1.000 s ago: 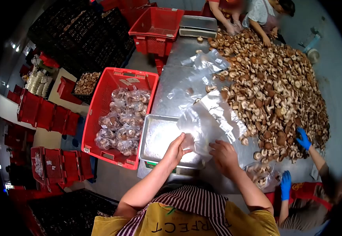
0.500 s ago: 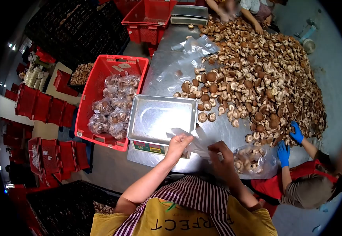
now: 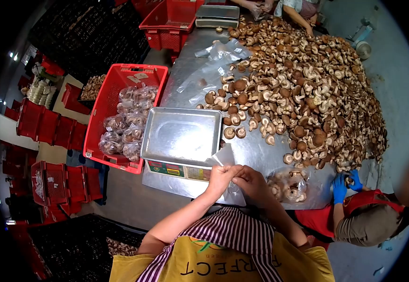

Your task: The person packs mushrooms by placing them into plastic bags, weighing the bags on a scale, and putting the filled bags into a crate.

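A clear plastic bag (image 3: 232, 193) hangs flat between my two hands, just in front of the table's near edge. My left hand (image 3: 223, 179) pinches it with thumb and fingers; one corner sticks up above the knuckles. My right hand (image 3: 250, 182) is closed at the same part of the bag, its fingertips meeting the left ones. Beside them on the left stands a scale with a bare metal tray (image 3: 182, 135). To the right of my right hand lies a filled bag of mushrooms (image 3: 289, 185).
A big heap of loose mushrooms (image 3: 312, 103) covers the table's right and far side. Flat plastic bags (image 3: 218, 61) lie beyond the scale. A red crate (image 3: 159, 77) of bagged mushrooms stands on the left. A co-worker's blue-gloved hands (image 3: 339, 188) are at the right; others work at the far end.
My right hand has come left to meet my left hand at the bag. The co-worker's gloved hands have drawn together around a mushroom. The whole view has shifted slightly.
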A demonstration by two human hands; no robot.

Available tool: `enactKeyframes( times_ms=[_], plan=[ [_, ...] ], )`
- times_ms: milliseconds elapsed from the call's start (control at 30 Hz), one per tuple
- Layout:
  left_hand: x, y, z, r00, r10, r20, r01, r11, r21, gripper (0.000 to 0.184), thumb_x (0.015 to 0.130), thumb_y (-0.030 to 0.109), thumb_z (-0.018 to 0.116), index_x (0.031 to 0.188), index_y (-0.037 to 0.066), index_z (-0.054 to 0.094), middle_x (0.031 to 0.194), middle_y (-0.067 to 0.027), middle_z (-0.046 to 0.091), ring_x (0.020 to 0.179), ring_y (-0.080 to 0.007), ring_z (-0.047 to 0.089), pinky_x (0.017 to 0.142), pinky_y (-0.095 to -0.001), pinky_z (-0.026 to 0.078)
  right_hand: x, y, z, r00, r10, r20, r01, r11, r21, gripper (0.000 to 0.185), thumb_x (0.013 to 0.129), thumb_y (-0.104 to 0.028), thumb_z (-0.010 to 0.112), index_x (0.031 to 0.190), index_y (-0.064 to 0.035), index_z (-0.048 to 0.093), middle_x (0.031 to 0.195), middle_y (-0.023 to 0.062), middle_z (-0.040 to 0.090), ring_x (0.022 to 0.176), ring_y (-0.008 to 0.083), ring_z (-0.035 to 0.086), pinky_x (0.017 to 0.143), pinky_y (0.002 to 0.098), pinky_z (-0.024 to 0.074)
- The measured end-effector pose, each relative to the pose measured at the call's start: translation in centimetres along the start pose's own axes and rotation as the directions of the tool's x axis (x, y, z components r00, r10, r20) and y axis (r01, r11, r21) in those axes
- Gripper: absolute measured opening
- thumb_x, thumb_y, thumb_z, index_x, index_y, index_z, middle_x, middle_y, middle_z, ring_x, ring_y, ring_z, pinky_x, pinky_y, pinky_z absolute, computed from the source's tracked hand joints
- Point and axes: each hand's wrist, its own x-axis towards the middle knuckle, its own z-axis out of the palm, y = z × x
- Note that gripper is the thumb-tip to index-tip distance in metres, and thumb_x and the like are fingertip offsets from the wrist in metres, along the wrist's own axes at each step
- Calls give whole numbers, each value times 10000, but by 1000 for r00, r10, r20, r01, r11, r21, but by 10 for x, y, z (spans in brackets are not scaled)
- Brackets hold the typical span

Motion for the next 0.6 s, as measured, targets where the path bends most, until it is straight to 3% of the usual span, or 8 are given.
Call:
enactKeyframes(
  times_ms=[100,167,233,300,367,400,533,600],
  plan=[
    [-1,-9,-3,1000,12,17,-15,988,154,172,894,131,659,773,16,702,709,19,635,613,-49,548,545,-207,421,-9,-3,-12,1000,29,-4,-29,999,-23,109,889,-101,619,948,-12,598,832,8,600,775,73,538,721,230,441],
    [2,-20,-11,999,-31,16,27,978,206,262,898,146,663,665,26,652,640,28,594,574,-40,514,520,-205,388,-18,-15,-19,964,126,-235,-94,985,145,89,898,-101,607,917,-15,597,819,9,600,760,78,536,719,235,440],
    [3,-21,-14,989,142,48,-150,947,285,387,904,172,664,556,50,546,567,33,528,527,-36,461,502,-210,359,-19,0,-39,957,142,-252,-76,964,256,81,911,-102,589,911,-22,593,827,15,607,749,85,546,709,231,444],
    [0,-21,-13,999,43,-26,-34,957,289,457,909,176,658,514,65,456,530,36,483,502,-35,426,494,-217,347,-20,14,-60,943,183,-277,-34,883,468,86,937,-105,552,899,-35,586,841,29,623,725,99,565,688,222,452],
    [-1,-30,-16,998,-11,-67,24,980,199,452,918,173,645,518,59,467,523,34,482,496,-39,431,495,-223,356,-21,17,-68,944,170,-282,-10,870,493,97,952,-101,527,898,-44,583,822,28,632,691,89,565,642,214,444],
    [-1,-28,-15,1000,-3,-11,4,986,165,324,929,155,626,632,37,568,587,28,530,553,-39,475,535,-212,390,-21,13,-70,939,196,-281,-71,913,401,90,948,-106,538,898,-49,588,799,11,623,683,78,556,627,211,435],
    [0,-7,16,992,89,84,-96,993,73,112,930,115,615,962,14,650,779,29,605,737,-40,542,672,-177,427,-23,-14,-54,939,234,-252,-187,962,197,89,934,-129,579,900,-53,608,747,-33,590,673,51,523,601,202,409],
    [7,0,22,994,37,105,-45,997,66,102,928,113,617,953,19,648,770,34,599,733,-37,536,669,-176,422,-19,-13,-47,957,179,-229,-154,980,125,90,929,-135,591,901,-53,617,747,-41,582,669,47,508,599,201,401]
  ],
)
